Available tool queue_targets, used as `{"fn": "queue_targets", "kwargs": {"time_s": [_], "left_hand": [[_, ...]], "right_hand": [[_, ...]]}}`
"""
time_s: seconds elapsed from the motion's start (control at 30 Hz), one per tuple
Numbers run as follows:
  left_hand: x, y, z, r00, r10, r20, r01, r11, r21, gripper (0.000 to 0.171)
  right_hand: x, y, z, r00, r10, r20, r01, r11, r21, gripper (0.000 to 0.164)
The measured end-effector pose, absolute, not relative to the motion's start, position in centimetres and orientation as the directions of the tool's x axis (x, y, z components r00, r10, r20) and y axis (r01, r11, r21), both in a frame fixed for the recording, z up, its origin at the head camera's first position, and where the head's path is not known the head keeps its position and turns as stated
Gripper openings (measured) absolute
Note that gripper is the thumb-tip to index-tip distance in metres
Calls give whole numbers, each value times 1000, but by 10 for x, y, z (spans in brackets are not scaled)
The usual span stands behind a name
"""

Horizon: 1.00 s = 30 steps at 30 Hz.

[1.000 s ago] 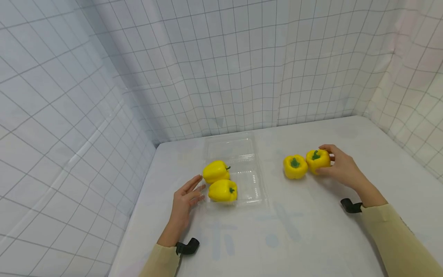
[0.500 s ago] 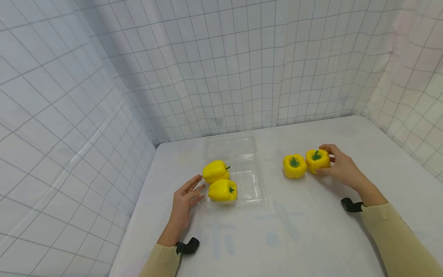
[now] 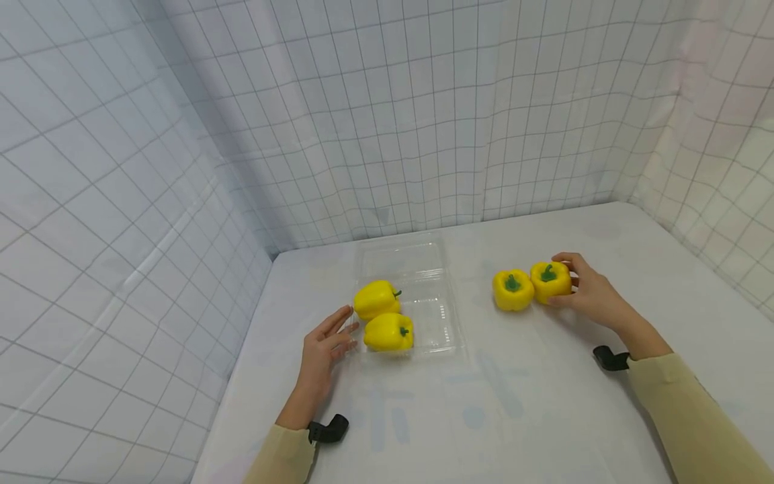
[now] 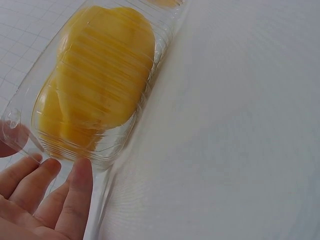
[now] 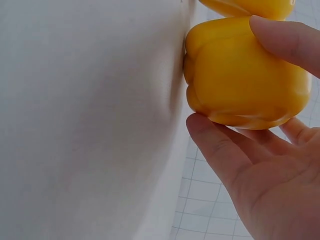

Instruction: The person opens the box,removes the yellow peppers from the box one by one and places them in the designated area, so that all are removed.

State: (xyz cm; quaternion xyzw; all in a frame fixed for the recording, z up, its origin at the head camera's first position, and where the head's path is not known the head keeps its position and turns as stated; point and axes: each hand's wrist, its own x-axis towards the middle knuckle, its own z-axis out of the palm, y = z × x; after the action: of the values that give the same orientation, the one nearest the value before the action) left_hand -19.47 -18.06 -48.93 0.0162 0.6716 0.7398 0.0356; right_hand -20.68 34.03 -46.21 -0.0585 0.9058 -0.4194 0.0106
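Two yellow bell peppers, a rear one [image 3: 377, 300] and a front one [image 3: 389, 332], lie on their sides in a clear plastic clamshell container [image 3: 440, 323], its lid laid back. My left hand [image 3: 320, 353] is at the container's left side; in the left wrist view its fingertips [image 4: 81, 172] touch the clear wall. On the right, my right hand [image 3: 595, 292] holds a third yellow bell pepper [image 3: 549, 286] between thumb and fingers, as the right wrist view shows. That pepper stands stem up on the table, close against another upright yellow pepper [image 3: 512, 290].
A white cloth covers the table [image 3: 520, 430], with faint pale blue marks near its front. White curtains with a dark grid [image 3: 411, 121] rise behind and on both sides. A dark wrist camera [image 3: 611, 358] sits on each wrist.
The head view shifts slightly. The right hand and the pepper it holds appear a little further left. My left hand and the container stay as they were.
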Motion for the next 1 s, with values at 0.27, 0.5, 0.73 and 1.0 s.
{"fn": "queue_targets", "kwargs": {"time_s": [0.27, 0.5, 0.73, 1.0], "left_hand": [[-195, -181, -492, -996, 80, -29, -36, -95, 995, 51], [-195, -180, -491, -997, 76, -24, -31, -98, 995, 52], [-195, -180, -489, -997, 77, -24, -32, -107, 994, 52], [-195, -180, -489, -996, 80, -30, -39, -114, 993, 52]], "right_hand": [[-205, 341, -463, -992, -130, 1, -91, 686, -721, 98], [-202, 341, -458, -988, -156, 14, -124, 723, -680, 97], [-203, 340, -454, -989, -148, 9, -114, 720, -685, 87], [-205, 339, -459, -988, -153, 9, -116, 713, -692, 84]]}}
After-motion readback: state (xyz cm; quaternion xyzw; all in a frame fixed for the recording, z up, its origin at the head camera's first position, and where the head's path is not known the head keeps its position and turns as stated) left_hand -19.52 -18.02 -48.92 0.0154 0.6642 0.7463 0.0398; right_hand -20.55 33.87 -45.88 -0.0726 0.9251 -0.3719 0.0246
